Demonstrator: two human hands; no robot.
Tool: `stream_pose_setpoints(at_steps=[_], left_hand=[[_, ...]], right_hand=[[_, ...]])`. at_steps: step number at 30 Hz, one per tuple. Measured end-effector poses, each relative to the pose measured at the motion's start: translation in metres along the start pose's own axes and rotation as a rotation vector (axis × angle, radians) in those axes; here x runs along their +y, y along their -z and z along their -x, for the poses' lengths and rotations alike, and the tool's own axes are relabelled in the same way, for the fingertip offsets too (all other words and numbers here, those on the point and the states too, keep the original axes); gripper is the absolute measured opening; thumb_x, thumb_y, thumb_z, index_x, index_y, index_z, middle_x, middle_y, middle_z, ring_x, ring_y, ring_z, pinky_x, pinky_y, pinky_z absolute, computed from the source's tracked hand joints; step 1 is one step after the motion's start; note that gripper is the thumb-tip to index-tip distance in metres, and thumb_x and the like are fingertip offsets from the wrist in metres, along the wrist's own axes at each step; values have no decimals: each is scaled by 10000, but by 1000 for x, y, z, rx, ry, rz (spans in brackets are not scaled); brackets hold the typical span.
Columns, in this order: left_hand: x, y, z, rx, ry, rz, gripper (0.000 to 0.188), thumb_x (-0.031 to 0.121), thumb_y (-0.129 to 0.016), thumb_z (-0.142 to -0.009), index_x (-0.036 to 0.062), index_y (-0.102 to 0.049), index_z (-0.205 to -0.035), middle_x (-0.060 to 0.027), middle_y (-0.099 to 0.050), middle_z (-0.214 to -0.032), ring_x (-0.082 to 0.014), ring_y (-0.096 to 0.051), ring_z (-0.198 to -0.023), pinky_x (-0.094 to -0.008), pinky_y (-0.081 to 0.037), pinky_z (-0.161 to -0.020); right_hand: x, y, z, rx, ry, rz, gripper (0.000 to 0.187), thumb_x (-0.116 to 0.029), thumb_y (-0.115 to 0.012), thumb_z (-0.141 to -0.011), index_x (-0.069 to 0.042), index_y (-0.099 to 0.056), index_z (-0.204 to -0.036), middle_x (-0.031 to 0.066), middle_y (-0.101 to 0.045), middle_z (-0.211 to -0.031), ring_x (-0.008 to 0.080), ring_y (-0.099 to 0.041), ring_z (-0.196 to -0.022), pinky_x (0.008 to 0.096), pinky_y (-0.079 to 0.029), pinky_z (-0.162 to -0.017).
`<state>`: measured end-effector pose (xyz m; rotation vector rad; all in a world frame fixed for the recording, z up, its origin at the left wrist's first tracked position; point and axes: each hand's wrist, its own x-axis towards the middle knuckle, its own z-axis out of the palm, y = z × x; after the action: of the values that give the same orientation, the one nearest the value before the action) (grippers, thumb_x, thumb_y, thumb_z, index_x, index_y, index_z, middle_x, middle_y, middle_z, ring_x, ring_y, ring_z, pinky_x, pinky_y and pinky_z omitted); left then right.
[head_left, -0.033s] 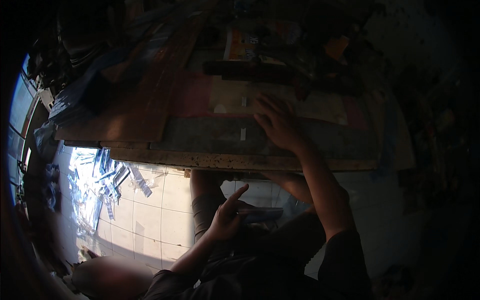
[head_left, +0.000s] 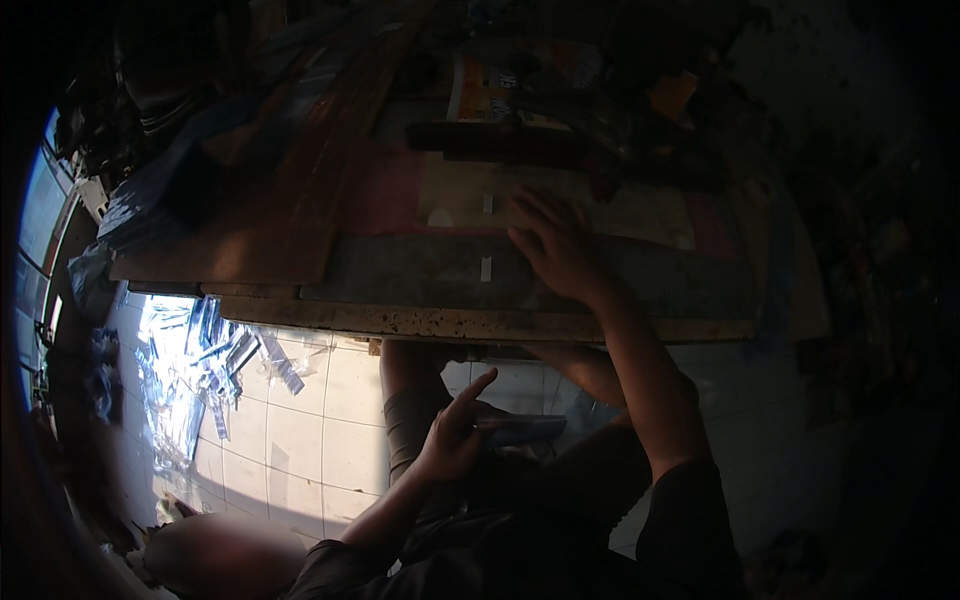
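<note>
My left hand (head_left: 452, 442) is low over my lap, index finger stretched out and the other fingers curled. They close on one end of a flat, bluish, glossy thing (head_left: 525, 430), whose kind I cannot make out in the dim light. On the table, my right hand (head_left: 553, 245) lies palm down with its fingers apart and empty. Its fingertips rest on a pale yellowish sheet (head_left: 640, 215) over a reddish one (head_left: 383, 190). Two small white strips lie left of this hand, the nearer one (head_left: 486, 269) on the dark tabletop (head_left: 400, 270).
A dark bar-shaped tool (head_left: 500, 143) lies across the table behind the sheets. Brown boards (head_left: 265, 225) and a bluish stack (head_left: 150, 205) cover the left side. Shiny plastic scraps (head_left: 195, 365) litter the sunlit tile floor (head_left: 300, 425). The table's worn front edge (head_left: 470, 323) runs above my knees.
</note>
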<state>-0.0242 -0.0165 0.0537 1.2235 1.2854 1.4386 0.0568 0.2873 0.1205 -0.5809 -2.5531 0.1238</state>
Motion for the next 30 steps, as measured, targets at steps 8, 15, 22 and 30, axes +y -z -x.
stream_pose_setpoints(at_steps=[8,15,22,30], left_hand=[[0,1,-2,16,-7,18,683,25,-627,-971,-4,-328,-1585,-112,-768,-984,-186,-736,-950,-323,-543,-910],[-4,-2,-1,27,15,35,693,34,-638,-968,7,-328,-1587,-105,-766,-979,-185,-735,-953,-322,-542,-920],[-2,-2,-2,28,24,19,689,31,-629,-968,19,-334,-1591,-90,-754,-966,-165,-724,-942,-316,-539,-920],[-7,-2,0,20,-4,82,672,52,-623,-978,23,-345,-1589,-103,-746,-1023,-145,-710,-954,-306,-534,-920]], right_hand=[[-15,25,13,35,-30,-68,435,-338,-564,-1050,-25,-614,-1347,154,-566,-1451,320,-494,-1382,493,-344,-1164],[-19,29,25,-1,-38,-21,436,-341,-548,-1060,-23,-612,-1351,151,-565,-1452,310,-489,-1392,476,-351,-1164],[-19,25,26,-2,-49,-10,460,-359,-540,-1063,-31,-588,-1382,147,-537,-1484,307,-470,-1412,484,-344,-1172],[-22,25,26,13,-49,4,467,-360,-550,-1056,-31,-581,-1386,152,-534,-1485,310,-468,-1413,489,-346,-1168]])
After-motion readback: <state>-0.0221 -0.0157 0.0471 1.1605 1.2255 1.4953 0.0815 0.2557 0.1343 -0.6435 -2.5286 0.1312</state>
